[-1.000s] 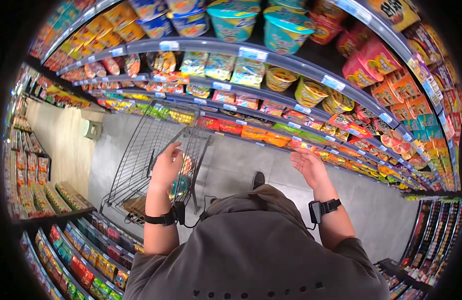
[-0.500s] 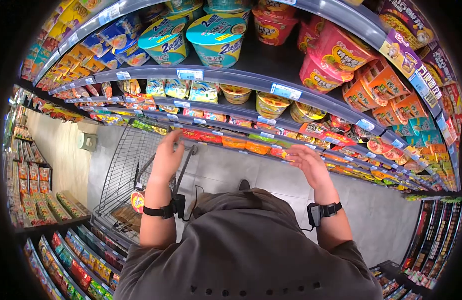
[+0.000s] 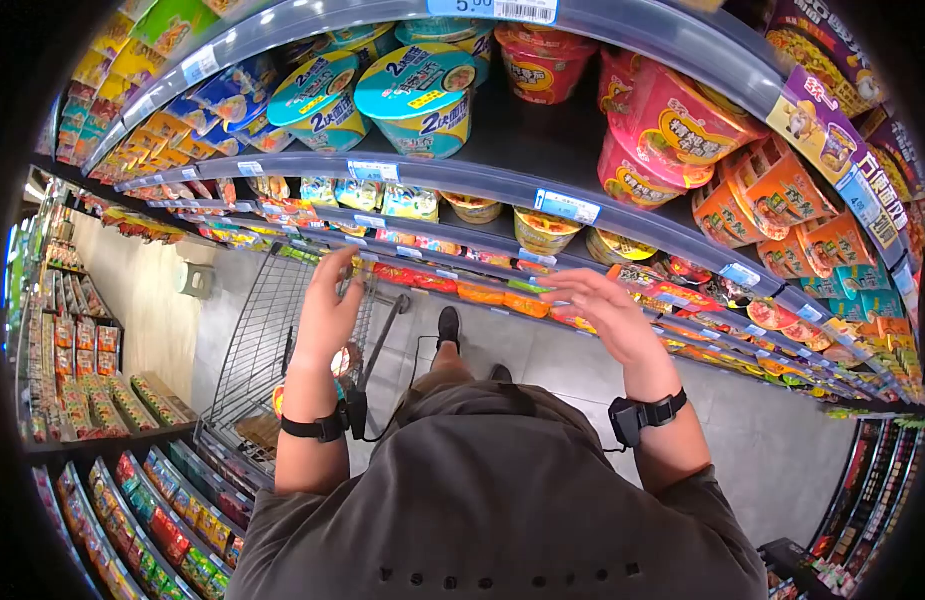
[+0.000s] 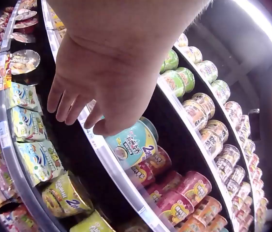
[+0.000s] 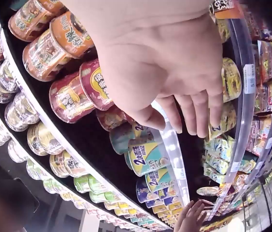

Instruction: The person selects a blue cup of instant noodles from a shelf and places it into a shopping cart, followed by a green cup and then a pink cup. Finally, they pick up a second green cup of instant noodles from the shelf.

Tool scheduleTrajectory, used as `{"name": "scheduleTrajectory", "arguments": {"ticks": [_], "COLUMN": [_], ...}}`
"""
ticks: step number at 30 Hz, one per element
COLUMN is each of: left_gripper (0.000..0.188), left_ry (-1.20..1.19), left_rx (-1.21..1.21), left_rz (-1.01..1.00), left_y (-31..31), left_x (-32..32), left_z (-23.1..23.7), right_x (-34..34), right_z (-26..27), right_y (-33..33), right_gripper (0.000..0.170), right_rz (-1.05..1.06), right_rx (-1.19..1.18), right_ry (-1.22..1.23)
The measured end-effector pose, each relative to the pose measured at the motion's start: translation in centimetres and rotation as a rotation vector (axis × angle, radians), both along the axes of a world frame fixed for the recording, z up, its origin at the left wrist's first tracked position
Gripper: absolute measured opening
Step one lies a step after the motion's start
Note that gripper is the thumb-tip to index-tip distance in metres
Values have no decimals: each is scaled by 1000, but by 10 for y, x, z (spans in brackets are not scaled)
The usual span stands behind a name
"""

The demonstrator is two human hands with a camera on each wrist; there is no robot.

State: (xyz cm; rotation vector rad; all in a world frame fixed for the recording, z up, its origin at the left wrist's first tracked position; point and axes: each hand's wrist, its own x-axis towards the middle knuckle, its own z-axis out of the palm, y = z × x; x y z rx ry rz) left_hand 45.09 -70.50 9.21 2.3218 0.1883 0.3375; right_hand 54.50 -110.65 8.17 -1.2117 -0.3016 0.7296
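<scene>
My left hand (image 3: 328, 310) is held up in front of the shelves with nothing in it, its fingers loosely bent. In the left wrist view its fingertips overlap a shelf edge beside a teal noodle tub (image 4: 135, 144). My right hand (image 3: 618, 320) is raised too, palm inward, fingers extended and holding nothing. Ahead of both hands, large teal noodle tubs (image 3: 415, 100) and pink noodle tubs (image 3: 683, 125) stand on an upper shelf. The right wrist view shows my right hand in front of that shelf, near dark red tubs (image 5: 70, 96) and a teal-and-yellow tub (image 5: 143, 158).
A wire shopping cart (image 3: 248, 335) stands at my left, with a few goods inside. Lower shelves (image 3: 453, 280) hold bagged and cup noodles. Orange noodle tubs (image 3: 773, 200) are stacked at the right. A small green stool (image 3: 195, 280) sits on the floor beyond the cart.
The teal tubs have shifted left and down in the head view, and the pink tubs look larger. The cart appears farther left. My right hand has moved slightly inward; one foot has stepped forward.
</scene>
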Motion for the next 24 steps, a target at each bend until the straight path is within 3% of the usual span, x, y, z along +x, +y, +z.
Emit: {"name": "scheduleTrajectory", "arguments": {"ticks": [5, 9, 11, 14, 24], "left_gripper": [45, 51, 56, 60, 59], "left_ry": [-167, -267, -251, -264, -202], "left_rx": [-56, -80, -86, -231, -312], "left_rz": [-45, -28, -35, -89, -206], "left_y": [-4, -8, -7, -7, 15], "left_x": [34, 68, 82, 103, 150], "left_z": [5, 22, 34, 46, 50], "right_x": [19, 28, 34, 53, 116], "right_z": [6, 29, 39, 48, 70], "right_y": [8, 24, 34, 54, 127], "right_gripper": [29, 27, 28, 31, 43], "right_rz": [92, 85, 93, 77, -33], "right_rx": [106, 199, 356, 425, 371], "right_ry": [-173, -184, -62, -78, -193]}}
